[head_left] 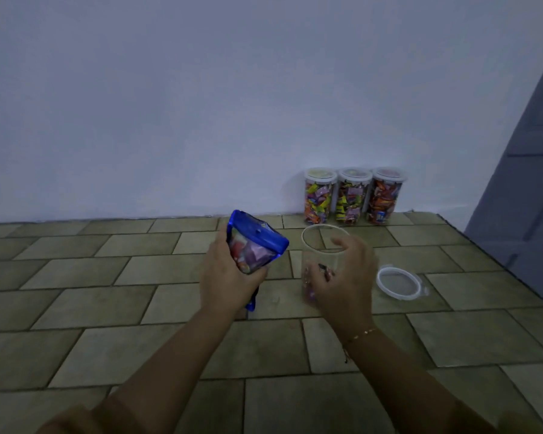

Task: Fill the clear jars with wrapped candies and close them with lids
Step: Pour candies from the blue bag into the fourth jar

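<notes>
My left hand (229,278) grips a blue candy bag (254,245) with wrapped candies showing through its clear front; the bag tilts to the right toward the jar. A clear open jar (322,245) stands on the tiled floor, with a few candies at its bottom. My right hand (345,277) is wrapped around the jar's near right side. A clear round lid (400,282) lies flat on the floor just right of the jar. Three lidded jars full of candies (353,195) stand in a row against the wall behind.
The floor (138,292) is brown rectangular tile. A white wall (201,104) runs along the far side. A grey door or panel (527,183) rises at the right.
</notes>
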Demonstrator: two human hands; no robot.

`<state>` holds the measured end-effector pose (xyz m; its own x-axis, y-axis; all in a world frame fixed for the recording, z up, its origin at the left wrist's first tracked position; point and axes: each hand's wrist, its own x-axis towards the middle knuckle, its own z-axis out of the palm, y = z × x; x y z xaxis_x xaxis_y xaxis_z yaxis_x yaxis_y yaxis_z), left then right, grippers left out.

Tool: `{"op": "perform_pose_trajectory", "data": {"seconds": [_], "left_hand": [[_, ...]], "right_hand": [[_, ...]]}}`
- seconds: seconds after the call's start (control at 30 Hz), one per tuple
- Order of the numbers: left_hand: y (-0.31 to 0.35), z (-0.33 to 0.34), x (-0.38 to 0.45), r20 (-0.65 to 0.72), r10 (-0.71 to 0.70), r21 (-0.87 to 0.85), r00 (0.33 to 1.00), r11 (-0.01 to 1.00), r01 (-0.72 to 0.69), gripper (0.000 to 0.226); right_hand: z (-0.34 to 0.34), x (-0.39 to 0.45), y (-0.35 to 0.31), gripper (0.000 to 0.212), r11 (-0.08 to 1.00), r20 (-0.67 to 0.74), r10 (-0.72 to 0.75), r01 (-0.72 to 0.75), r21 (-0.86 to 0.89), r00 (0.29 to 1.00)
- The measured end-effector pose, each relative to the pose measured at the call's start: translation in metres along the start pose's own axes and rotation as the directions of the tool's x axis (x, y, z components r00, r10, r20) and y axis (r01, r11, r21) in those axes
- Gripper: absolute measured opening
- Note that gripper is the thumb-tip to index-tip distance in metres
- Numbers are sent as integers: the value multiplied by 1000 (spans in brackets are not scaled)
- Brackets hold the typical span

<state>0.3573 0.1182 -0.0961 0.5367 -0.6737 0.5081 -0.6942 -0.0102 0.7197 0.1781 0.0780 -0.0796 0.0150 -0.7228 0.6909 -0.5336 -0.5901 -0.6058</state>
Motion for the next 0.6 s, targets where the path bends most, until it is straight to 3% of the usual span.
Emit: {"op": "perform_pose_trajectory", "data": {"seconds": [0.07, 0.13, 0.23, 0.43, 0.6], "left_hand": [[10, 3, 7, -38, 13, 15, 999, 1000, -13, 110], [20, 6, 14, -56, 43, 51, 998, 998, -40, 111], [34, 11, 27, -69, 103, 157, 992, 983, -91, 111], [55, 25, 49, 37, 269, 378, 962, 888, -263, 105], [59, 30, 61, 206, 424, 591, 882, 664, -458, 106]], "right_hand": [[-1, 8, 5, 76, 997, 28, 72, -71, -34, 997], [-1, 17, 13, 103, 983, 153, 182, -178, -40, 971], [0, 31, 25, 125, 965, 281, 248, -263, 18, 927], [-2, 45, 30, 133, 908, 384, 282, -373, 188, 879], [1, 50, 37, 133, 875, 475, 272, -421, 240, 837]]}}
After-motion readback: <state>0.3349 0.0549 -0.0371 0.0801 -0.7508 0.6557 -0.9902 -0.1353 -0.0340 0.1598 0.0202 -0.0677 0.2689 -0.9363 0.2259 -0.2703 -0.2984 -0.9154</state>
